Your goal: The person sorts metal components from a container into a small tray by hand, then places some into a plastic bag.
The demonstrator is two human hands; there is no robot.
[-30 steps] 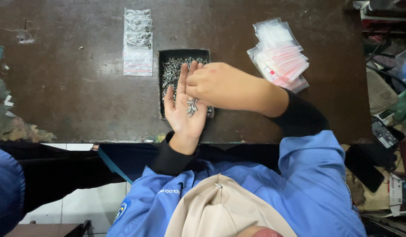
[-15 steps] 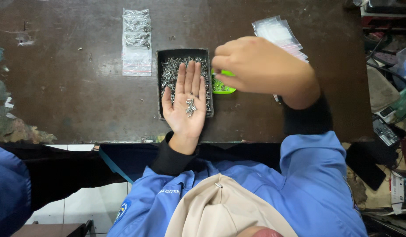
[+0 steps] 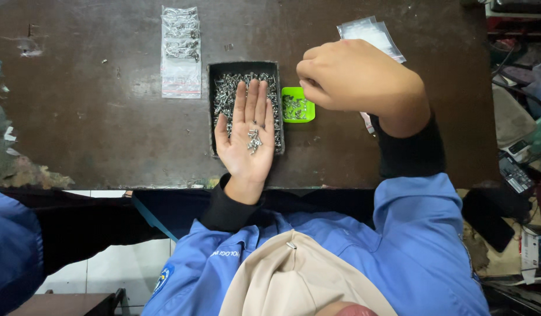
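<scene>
Right now, from the camera on my head, my left hand (image 3: 247, 137) lies flat and open, palm up, over the near end of a black rectangular tray (image 3: 211, 105) full of small silver screws (image 3: 231, 93). A little cluster of those screws (image 3: 254, 139) rests loose in my palm, with my fingers stretched straight and nothing gripped around them. My right hand (image 3: 355, 79) hovers just beside the tray on its right, knuckles up and fingers curled in tight at the tips; whether it pinches a screw I cannot tell, since the fingertips are hidden under the hand. Directly below those fingertips sits a small bright green container (image 3: 298, 105), touching the tray's right wall, with a few screws lying in it. Behind my right hand a stack of clear plastic zip bags (image 3: 370, 32) lies on the dark, worn table (image 3: 107, 134). Farther left, well apart from the tray, lie filled clear bags (image 3: 181, 50) of screws. My blue sleeves with black cuffs show at the near table edge.
</scene>
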